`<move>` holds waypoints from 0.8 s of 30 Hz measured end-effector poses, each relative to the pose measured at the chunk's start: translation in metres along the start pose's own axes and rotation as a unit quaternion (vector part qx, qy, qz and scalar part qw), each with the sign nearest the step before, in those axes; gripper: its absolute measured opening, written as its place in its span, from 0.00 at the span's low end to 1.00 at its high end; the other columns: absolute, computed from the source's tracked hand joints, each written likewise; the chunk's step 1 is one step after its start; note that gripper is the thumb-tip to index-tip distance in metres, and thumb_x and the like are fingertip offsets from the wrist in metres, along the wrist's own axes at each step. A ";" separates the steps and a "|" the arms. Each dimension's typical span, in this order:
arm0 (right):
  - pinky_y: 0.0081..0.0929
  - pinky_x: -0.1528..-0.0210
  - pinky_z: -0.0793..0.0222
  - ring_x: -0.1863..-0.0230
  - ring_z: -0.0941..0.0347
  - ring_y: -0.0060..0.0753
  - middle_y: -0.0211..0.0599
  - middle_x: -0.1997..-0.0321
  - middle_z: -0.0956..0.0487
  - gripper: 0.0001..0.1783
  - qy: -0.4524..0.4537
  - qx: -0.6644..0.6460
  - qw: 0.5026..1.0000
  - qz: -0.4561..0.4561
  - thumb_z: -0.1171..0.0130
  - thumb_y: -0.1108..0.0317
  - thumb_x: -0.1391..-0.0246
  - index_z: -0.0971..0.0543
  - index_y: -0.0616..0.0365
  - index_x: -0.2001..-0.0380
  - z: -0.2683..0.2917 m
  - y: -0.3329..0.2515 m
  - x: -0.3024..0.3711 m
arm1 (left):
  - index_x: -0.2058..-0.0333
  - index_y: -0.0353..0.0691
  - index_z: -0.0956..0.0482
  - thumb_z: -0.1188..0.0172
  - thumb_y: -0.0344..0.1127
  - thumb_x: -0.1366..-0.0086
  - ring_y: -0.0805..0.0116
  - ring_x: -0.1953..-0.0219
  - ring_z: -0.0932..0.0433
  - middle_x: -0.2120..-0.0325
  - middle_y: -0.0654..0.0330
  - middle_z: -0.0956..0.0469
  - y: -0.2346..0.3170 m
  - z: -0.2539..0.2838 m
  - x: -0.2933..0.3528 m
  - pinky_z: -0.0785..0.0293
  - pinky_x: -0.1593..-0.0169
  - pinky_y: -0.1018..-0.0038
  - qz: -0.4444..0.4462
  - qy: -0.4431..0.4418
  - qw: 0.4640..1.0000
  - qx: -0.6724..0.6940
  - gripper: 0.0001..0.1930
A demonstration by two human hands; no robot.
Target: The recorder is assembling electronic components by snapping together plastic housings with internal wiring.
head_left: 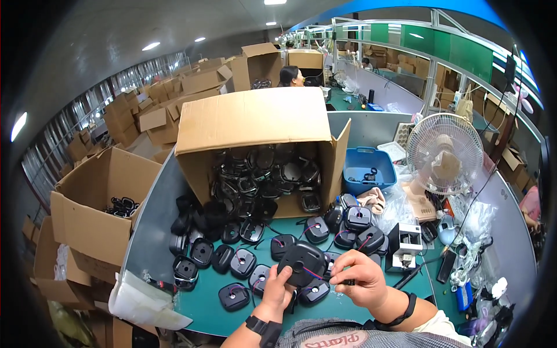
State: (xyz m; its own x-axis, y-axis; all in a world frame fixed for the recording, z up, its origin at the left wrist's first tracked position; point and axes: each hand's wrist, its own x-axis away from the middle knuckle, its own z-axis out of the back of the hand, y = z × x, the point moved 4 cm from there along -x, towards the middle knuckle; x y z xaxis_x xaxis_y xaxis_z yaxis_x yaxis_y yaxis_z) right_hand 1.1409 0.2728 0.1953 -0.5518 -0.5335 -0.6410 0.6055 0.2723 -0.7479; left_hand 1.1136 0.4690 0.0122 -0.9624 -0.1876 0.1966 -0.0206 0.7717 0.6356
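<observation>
My left hand [279, 292] grips a black rounded-square plastic housing [300, 262] by its near left edge, thumb on its face. A thin red and blue wire [313, 272] runs out of the hole in its middle to my right hand [361, 279], whose fingers are pinched on it. A small dark piece [349, 282] shows under those fingers; its kind cannot be made out. Around both hands lie several similar black housings, one [234, 296] to the left with its wire curled on top, another [314, 292] just below the held one.
An open carton [255, 116] on its side, full of black housings, stands at the back of the green table [209, 313]. Right of it are a blue bin [369, 184], a fan [445, 153] and a small white-and-black device [404, 246]. Another carton [87, 220] stands left. A person [291, 76] is beyond.
</observation>
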 end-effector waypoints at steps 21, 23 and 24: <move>0.25 0.45 0.35 0.44 0.32 0.24 0.34 0.43 0.28 0.31 0.093 -0.272 0.892 -0.348 0.49 0.56 0.39 0.37 0.60 0.37 -0.017 0.107 0.038 | 0.38 0.43 0.36 0.51 0.64 0.34 0.55 0.43 0.26 0.43 0.54 0.28 0.026 -0.051 0.027 0.29 0.42 0.56 0.101 -0.113 0.987 0.059 0.36; 0.21 0.51 0.32 0.52 0.30 0.16 0.29 0.50 0.25 0.24 0.148 -0.279 0.867 -0.386 0.50 0.59 0.38 0.32 0.58 0.41 -0.015 0.106 0.042 | 0.38 0.40 0.36 0.49 0.63 0.34 0.57 0.46 0.25 0.45 0.54 0.26 0.028 -0.044 0.030 0.27 0.43 0.60 0.073 -0.049 0.996 0.019 0.36; 0.21 0.51 0.32 0.52 0.30 0.18 0.31 0.50 0.24 0.24 0.157 -0.268 0.867 -0.389 0.50 0.60 0.37 0.31 0.59 0.41 -0.012 0.107 0.044 | 0.41 0.37 0.35 0.45 0.61 0.35 0.60 0.48 0.24 0.49 0.54 0.26 0.035 -0.040 0.029 0.27 0.45 0.65 0.012 -0.059 0.997 -0.053 0.35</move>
State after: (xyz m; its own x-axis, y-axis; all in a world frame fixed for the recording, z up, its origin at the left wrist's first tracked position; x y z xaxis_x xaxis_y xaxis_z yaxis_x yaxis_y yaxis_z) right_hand 1.1741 0.2881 0.0850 -0.8539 -0.5007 0.1418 -0.3273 0.3048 -0.8944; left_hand 1.0959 0.4666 0.0702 -0.9877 -0.0915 0.1270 0.0258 0.7049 0.7088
